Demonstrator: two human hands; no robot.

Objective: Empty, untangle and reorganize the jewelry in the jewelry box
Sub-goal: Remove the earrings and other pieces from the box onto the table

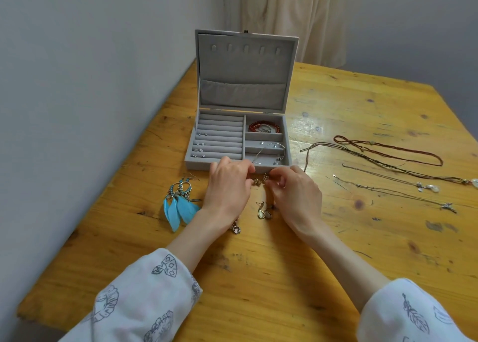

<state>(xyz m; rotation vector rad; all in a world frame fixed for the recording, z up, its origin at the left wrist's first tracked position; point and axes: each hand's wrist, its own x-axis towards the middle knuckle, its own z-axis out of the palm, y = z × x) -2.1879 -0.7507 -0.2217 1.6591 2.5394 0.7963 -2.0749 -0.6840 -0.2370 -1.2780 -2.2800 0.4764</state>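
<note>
Grey jewelry box (pixel 234 165), yellow-orange wooden table (pixel 336 238), blue feather earrings (pixel 178 207), dark-red bead bracelet (pixel 263 126), white sleeves (pixel 144 297) with grey, seemingly leaf-like prints.

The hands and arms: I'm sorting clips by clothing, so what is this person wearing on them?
Both forearms come out of loose white sleeves, the left sleeve and the right sleeve, printed with grey line drawings of leaves and feathers. The sleeves are pushed up, leaving wrists and lower forearms bare. The left hand and right hand wear no gloves.
</note>
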